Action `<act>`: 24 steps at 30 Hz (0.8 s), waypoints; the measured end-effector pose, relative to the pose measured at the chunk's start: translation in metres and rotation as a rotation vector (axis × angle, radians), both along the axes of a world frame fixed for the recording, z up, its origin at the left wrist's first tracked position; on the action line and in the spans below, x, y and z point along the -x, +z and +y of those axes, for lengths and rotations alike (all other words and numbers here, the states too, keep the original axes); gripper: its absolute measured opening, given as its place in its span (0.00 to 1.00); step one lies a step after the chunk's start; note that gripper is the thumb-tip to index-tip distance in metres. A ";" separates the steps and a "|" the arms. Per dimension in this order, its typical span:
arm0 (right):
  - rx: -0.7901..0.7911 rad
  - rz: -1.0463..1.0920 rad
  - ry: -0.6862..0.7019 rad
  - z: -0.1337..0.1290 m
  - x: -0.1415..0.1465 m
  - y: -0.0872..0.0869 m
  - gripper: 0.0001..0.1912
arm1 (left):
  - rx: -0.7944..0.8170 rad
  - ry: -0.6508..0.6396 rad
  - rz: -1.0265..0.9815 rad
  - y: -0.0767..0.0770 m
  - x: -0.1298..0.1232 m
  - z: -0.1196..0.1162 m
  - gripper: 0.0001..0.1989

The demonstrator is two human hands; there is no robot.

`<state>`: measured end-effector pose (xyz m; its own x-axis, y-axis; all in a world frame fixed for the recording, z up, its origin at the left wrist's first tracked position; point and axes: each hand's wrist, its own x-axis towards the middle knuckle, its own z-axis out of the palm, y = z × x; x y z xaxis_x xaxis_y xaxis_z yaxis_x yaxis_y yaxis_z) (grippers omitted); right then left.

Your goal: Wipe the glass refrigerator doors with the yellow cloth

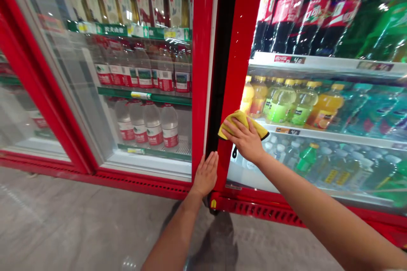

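My right hand [246, 137] presses a yellow cloth [261, 130] with dark edging against the red door frame [239, 51] of the right-hand drinks fridge, partly over the glass. Its fingers lie across the cloth, and a black loop hangs from the lower edge. Lower and to the left, my left hand [206, 174] rests flat on the red edge [202, 72] of the left-hand fridge, fingers stretched upward and holding nothing. A dark narrow gap [223, 46] runs between the two fridges, just above my left hand.
Behind the right glass stand cola bottles [288, 8], juice bottles [282, 101] and other drinks on white shelves. The left fridge holds tea bottles [157, 0] and large water bottles [153, 125]. Grey floor [95, 228] lies below, with a red vented base [267, 212] along the right fridge.
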<state>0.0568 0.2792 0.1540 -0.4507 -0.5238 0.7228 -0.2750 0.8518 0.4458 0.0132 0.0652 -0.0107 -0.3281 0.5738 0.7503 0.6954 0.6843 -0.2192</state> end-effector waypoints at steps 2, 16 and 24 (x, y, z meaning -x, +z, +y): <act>-0.022 -0.033 0.010 -0.001 -0.005 -0.020 0.24 | 0.017 0.005 0.000 -0.001 0.000 -0.003 0.39; 0.059 -0.263 -0.009 -0.016 -0.027 -0.133 0.28 | 0.081 -0.031 -0.079 -0.006 0.002 -0.015 0.41; -0.019 -0.380 0.073 -0.028 -0.034 -0.230 0.22 | 0.106 -0.071 -0.096 -0.003 -0.001 -0.018 0.39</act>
